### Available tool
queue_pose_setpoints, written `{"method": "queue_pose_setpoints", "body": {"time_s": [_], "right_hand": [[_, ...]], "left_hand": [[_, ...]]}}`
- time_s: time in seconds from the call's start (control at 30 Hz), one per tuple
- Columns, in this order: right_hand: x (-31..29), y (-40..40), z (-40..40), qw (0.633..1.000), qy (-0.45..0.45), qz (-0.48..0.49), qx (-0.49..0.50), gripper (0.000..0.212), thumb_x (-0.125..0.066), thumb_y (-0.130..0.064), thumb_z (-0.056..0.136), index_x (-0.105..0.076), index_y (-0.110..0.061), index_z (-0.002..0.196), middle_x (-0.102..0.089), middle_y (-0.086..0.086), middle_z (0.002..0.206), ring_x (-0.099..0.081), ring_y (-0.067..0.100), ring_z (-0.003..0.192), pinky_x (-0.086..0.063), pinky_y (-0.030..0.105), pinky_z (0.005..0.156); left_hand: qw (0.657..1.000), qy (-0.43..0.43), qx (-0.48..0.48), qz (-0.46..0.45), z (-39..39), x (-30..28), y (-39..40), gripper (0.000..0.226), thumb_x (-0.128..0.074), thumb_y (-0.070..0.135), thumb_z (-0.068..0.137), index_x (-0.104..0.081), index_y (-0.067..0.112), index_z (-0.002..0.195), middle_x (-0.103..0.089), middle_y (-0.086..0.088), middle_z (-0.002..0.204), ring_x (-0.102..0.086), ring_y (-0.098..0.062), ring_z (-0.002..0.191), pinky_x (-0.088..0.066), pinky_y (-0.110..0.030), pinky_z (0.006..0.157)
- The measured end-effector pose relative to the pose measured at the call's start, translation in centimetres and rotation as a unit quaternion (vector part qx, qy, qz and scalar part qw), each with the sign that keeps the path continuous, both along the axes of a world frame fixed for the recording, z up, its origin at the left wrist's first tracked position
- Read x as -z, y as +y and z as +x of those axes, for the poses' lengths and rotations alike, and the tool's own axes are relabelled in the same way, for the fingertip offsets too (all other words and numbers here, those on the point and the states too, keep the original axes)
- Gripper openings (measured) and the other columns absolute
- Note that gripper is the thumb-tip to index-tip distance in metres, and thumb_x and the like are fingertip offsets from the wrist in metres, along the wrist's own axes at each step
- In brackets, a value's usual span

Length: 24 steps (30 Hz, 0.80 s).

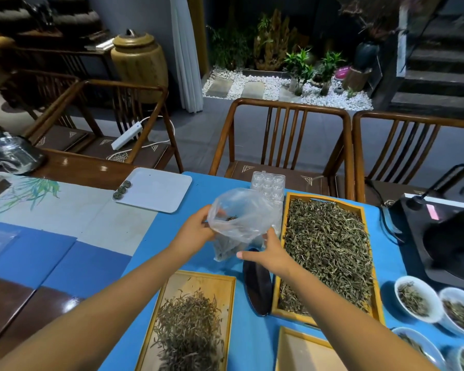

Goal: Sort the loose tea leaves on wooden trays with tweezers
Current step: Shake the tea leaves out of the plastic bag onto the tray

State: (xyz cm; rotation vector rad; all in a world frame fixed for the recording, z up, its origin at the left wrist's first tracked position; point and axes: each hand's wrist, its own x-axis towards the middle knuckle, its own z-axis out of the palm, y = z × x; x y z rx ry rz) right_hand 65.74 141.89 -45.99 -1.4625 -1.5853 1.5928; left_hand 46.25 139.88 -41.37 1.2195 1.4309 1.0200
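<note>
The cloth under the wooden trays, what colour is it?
Bright blue cloth, head view.

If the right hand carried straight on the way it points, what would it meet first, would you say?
Probably the clear plastic bag that the right hand already touches; beyond it the plastic mould tray, though depth is unclear.

Two bare hands are holding a clear plastic bag (239, 220) above a blue tablecloth (161, 250). The left hand (197, 231) is gripping the bag's open rim; the right hand (268, 254) is pinching its lower side. A few tea leaves (232, 218) are lying inside. Wooden trays (287, 261) of loose tea are sitting below and to the right, with white bowls (415, 298) of leaves at far right.
</note>
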Motion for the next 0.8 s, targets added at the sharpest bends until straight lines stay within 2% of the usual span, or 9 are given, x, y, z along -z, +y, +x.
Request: {"method": "queue_pose_setpoints", "body": {"time_s": [0.13, 0.2, 0.3, 0.37, 0.43, 0.5, 0.6, 0.7, 0.8], "right_hand": [[-0.8, -1.5, 2.0, 0.999, 0.045, -0.006, -0.030, 0.103, -0.086, -0.022, 0.064, -0.018, -0.021, 0.141, -0.036, -0.002, 0.142, -0.036, 0.016, 0.134, -0.034, 0.037, 0.112], [-1.2, -2.5, 3.2, 0.998, 0.051, -0.007, -0.041, 0.105, -0.085, -0.025, 0.066, -0.014, -0.026, 0.143, -0.031, -0.006, 0.146, -0.030, 0.013, 0.137, -0.031, 0.037, 0.114], [-1.5, -4.1, 5.0, 0.998, 0.054, -0.001, -0.039, 0.094, -0.082, -0.023, 0.071, -0.015, -0.034, 0.137, -0.033, -0.009, 0.143, -0.032, 0.011, 0.134, -0.034, 0.033, 0.110], [-1.6, -5.3, 6.3, 0.997, 0.072, 0.000, -0.031, 0.088, -0.080, -0.018, 0.073, -0.017, -0.038, 0.131, -0.039, -0.011, 0.137, -0.044, 0.004, 0.125, -0.043, 0.023, 0.100], [-1.5, -6.4, 7.4, 0.996, 0.085, 0.006, -0.027, 0.076, -0.078, -0.013, 0.075, -0.026, -0.041, 0.121, -0.046, -0.017, 0.126, -0.054, -0.011, 0.107, -0.048, 0.010, 0.083], [-1.3, -7.5, 8.5, 0.996, 0.086, 0.013, -0.018, 0.065, -0.076, -0.009, 0.076, -0.033, -0.039, 0.114, -0.052, -0.014, 0.121, -0.059, -0.011, 0.097, -0.051, 0.013, 0.078], [-1.2, -9.3, 10.2, 0.996, 0.084, 0.000, 0.001, 0.055, -0.075, -0.010, 0.077, -0.037, -0.030, 0.111, -0.059, 0.001, 0.118, -0.065, 0.001, 0.094, -0.056, 0.024, 0.079], [-1.1, -11.2, 12.2, 0.998, 0.062, -0.001, 0.000, 0.052, -0.076, -0.021, 0.077, -0.039, -0.037, 0.109, -0.061, -0.009, 0.116, -0.064, -0.001, 0.098, -0.054, 0.020, 0.081], [-0.7, -13.4, 14.1, 1.000, 0.025, -0.015, 0.007, 0.054, -0.077, -0.032, 0.075, -0.039, -0.039, 0.112, -0.063, -0.014, 0.110, -0.065, -0.002, 0.095, -0.056, 0.026, 0.082]], "left_hand": [[0.999, -0.013, 0.032, -0.001, 1.8, -1.7, -1.1, 0.026, -0.064, 0.005, 0.085, -0.062, 0.027, 0.098, -0.063, 0.009, 0.102, -0.061, -0.009, 0.096, -0.058, -0.021, 0.069], [0.999, -0.020, 0.039, -0.009, 2.6, -2.1, -1.8, 0.023, -0.063, 0.008, 0.086, -0.061, 0.023, 0.102, -0.062, 0.008, 0.104, -0.061, -0.010, 0.098, -0.058, -0.019, 0.067], [0.997, -0.048, 0.048, -0.028, 3.8, -2.1, -3.0, 0.019, -0.061, 0.011, 0.089, -0.061, 0.019, 0.106, -0.060, 0.002, 0.109, -0.060, -0.016, 0.104, -0.059, -0.024, 0.072], [0.997, -0.055, 0.051, -0.036, 4.7, -1.7, -3.8, 0.020, -0.060, 0.014, 0.090, -0.060, 0.017, 0.110, -0.060, -0.001, 0.114, -0.060, -0.017, 0.108, -0.059, -0.027, 0.074], [0.996, -0.063, 0.050, -0.044, 5.6, -1.2, -4.6, 0.017, -0.060, 0.016, 0.090, -0.061, 0.021, 0.107, -0.059, -0.001, 0.117, -0.060, -0.017, 0.109, -0.059, -0.027, 0.073], [0.994, -0.076, 0.055, -0.058, 6.5, -0.6, -5.3, 0.015, -0.060, 0.017, 0.090, -0.060, 0.023, 0.104, -0.059, -0.001, 0.119, -0.060, -0.017, 0.110, -0.059, -0.026, 0.072], [0.992, -0.085, 0.049, -0.082, 8.3, 0.4, -6.4, 0.017, -0.060, 0.014, 0.090, -0.061, 0.028, 0.098, -0.062, 0.003, 0.111, -0.062, -0.012, 0.103, -0.057, -0.022, 0.065], [0.991, -0.074, 0.037, -0.101, 10.2, 1.3, -7.6, 0.023, -0.062, 0.020, 0.088, -0.058, 0.041, 0.095, -0.063, 0.014, 0.103, -0.060, -0.006, 0.099, -0.054, -0.019, 0.061], [0.985, -0.096, 0.029, -0.140, 12.0, 2.4, -9.2, 0.030, -0.066, 0.023, 0.085, -0.056, 0.049, 0.097, -0.065, 0.028, 0.098, -0.063, 0.004, 0.092, -0.055, -0.022, 0.063]]}}
